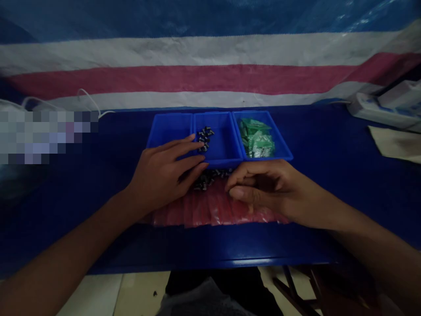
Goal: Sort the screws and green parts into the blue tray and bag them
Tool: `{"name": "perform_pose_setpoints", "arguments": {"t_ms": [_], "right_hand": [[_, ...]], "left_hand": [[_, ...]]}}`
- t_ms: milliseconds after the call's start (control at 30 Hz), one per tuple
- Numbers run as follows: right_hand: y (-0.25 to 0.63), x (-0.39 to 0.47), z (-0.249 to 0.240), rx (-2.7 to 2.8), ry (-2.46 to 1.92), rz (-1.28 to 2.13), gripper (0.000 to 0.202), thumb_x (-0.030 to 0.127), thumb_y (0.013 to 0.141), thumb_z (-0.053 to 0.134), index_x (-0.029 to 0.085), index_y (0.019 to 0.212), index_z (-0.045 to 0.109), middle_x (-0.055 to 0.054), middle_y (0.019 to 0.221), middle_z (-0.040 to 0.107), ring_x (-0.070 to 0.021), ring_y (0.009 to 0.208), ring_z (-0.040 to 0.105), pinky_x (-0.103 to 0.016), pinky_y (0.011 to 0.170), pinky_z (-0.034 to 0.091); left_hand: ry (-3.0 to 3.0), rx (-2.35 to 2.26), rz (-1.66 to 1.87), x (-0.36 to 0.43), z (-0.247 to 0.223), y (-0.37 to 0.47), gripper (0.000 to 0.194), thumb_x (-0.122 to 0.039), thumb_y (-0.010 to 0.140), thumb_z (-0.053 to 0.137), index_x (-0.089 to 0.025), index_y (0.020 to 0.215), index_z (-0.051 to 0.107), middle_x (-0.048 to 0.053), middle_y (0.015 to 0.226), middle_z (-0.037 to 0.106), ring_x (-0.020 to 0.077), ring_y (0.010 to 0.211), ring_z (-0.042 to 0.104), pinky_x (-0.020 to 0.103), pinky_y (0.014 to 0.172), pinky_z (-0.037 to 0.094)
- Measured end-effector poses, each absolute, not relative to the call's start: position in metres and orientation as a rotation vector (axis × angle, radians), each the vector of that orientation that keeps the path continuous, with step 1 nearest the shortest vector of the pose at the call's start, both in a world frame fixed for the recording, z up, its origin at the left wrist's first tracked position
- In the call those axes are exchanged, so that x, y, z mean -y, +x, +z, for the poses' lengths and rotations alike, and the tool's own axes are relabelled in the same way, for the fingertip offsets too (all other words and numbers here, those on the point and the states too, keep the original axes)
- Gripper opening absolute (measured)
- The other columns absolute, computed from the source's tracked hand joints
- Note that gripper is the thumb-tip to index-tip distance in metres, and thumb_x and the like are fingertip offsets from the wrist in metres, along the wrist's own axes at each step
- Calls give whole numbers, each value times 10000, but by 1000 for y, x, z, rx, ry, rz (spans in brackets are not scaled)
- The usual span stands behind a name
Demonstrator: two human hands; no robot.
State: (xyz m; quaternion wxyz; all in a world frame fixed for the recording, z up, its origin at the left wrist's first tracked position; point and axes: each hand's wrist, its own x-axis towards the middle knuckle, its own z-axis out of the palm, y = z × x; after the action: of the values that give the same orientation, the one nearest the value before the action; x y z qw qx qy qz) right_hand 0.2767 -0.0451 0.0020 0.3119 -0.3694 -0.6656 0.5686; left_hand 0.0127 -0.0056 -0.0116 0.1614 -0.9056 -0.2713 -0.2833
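My left hand (164, 171) reaches over the front edge of the blue trays with its fingers spread, holding nothing that I can see. Its fingertips are close to small dark screws (204, 139) in the middle tray (223, 145). My right hand (266, 186) is closed in a pinch, thumb against fingers; a dark speck shows at the thumb tip, too small to name. Under both hands lies a row of red plastic bags (210, 210). More dark screws (205, 180) are heaped on the bags' far ends, partly covered by my hands.
Green bags (258, 138) fill much of the right tray (284, 151). The left tray (171, 125) is partly behind my left hand. White cables (90, 96) lie at the back left. A white device (375, 109) and a pale sheet (397, 142) are at the right.
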Motion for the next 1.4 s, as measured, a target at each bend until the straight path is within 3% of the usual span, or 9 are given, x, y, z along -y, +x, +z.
{"name": "perform_pose_setpoints", "arguments": {"t_ms": [100,200,267,467,567,667,933,1167,1400], "right_hand": [[279,43,1,1510,-986,1620,285,477,921,894,202,904,823,8,701,760,-125,581,730,-239,587,635],[279,41,2,1304,-907,1572,234,398,938,892,279,1136,853,-28,1036,877,-203,965,861,-343,915,722],[278,42,4,1226,-827,1502,256,348,971,853,323,1224,831,-15,1225,861,-220,1225,807,-379,1065,679],[281,49,0,1902,-902,680,168,173,1071,672,219,1145,816,-15,939,853,-166,781,815,-291,710,664],[282,49,-10,2520,-801,-74,242,64,1049,616,113,1187,809,-121,1049,850,-255,862,802,-372,718,643],[281,48,-15,2714,-706,-335,284,10,1015,610,79,1210,805,-152,1080,819,-279,889,760,-394,712,619],[285,42,-18,2654,-687,-121,272,57,1072,546,130,1033,805,-134,1047,781,-269,940,725,-405,805,613],[282,47,-7,2210,-776,644,76,205,1075,701,222,1069,775,-45,1105,826,-178,998,789,-306,901,626],[275,50,1,1756,-934,1480,195,372,974,835,204,899,771,25,693,739,-118,582,688,-216,531,527]], "left_hand": [[-2567,780,-809,6,-12,13,232,-299,1132,610,-200,1073,812,72,1244,838,281,1208,806,383,963,727],[-2556,790,-791,6,-12,13,247,-318,1141,597,-220,1068,812,61,1254,836,269,1204,807,377,978,723],[-2556,791,-782,7,-12,13,253,-326,1145,590,-223,1073,810,57,1265,833,264,1212,804,369,990,717],[-2558,802,-783,7,-12,13,232,-311,1136,610,-217,1071,812,49,1264,834,265,1208,805,360,978,714],[-2557,802,-798,8,-11,14,226,-319,1135,615,-220,1080,811,45,1267,833,261,1213,803,356,967,711],[-2556,793,-801,8,-11,14,220,-314,1133,620,-211,1072,806,51,1260,835,267,1198,809,358,919,719],[-2611,710,-852,0,-16,9,133,-268,1105,662,-251,1133,791,41,1313,816,285,1240,793,452,985,743],[-2601,708,-779,3,-13,10,148,-205,1116,635,-225,1092,780,61,1324,810,266,1216,803,397,947,751],[-2639,734,-764,3,-13,8,184,-235,1135,610,-237,1119,793,45,1343,804,259,1260,784,416,987,738]]}}
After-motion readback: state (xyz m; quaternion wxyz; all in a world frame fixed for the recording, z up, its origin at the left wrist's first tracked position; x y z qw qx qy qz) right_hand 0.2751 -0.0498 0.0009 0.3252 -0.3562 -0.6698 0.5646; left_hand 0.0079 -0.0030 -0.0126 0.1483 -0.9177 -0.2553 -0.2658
